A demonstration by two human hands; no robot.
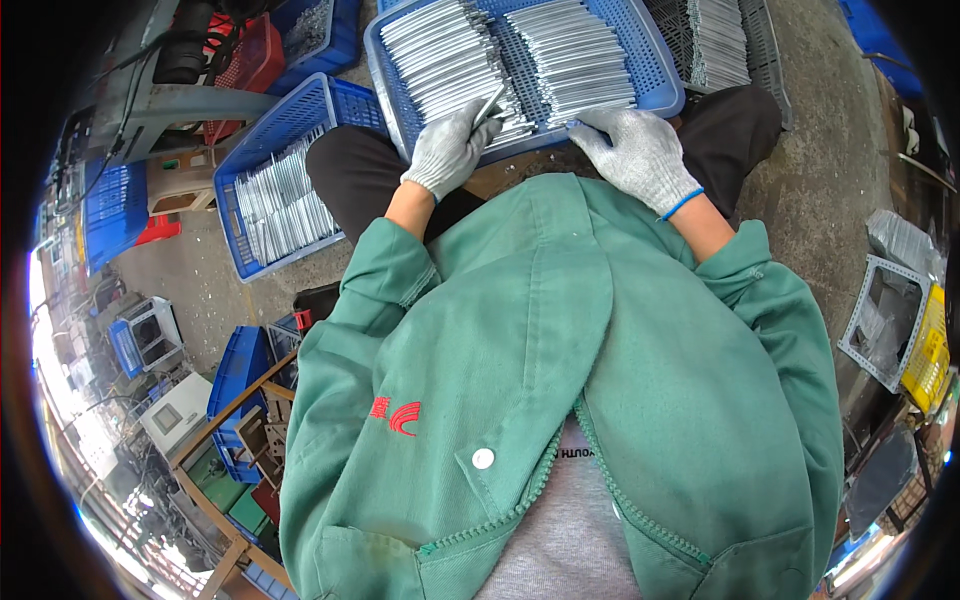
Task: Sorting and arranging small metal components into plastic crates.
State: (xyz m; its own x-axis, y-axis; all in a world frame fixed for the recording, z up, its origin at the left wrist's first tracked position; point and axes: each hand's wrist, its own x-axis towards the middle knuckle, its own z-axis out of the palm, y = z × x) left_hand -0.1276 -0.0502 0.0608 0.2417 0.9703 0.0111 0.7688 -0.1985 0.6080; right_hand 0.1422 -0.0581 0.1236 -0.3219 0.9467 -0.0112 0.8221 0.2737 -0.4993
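My left hand, in a grey-white knit glove, is closed on a thin silvery metal rod that tilts up between thumb and fingers. In front of me sits a blue plastic basket with two stacks of similar metal rods, a left stack and a right stack. The left hand is over the near end of the left stack. My right hand, gloved alike, is at the basket's near rim below the right stack. Its thumb and forefinger come together there; whatever they grip is hidden.
Left of my knee is another blue basket holding metal rods. A dark crate with more rods stands at the right. A grey metal frame and a red basket are at the far left.
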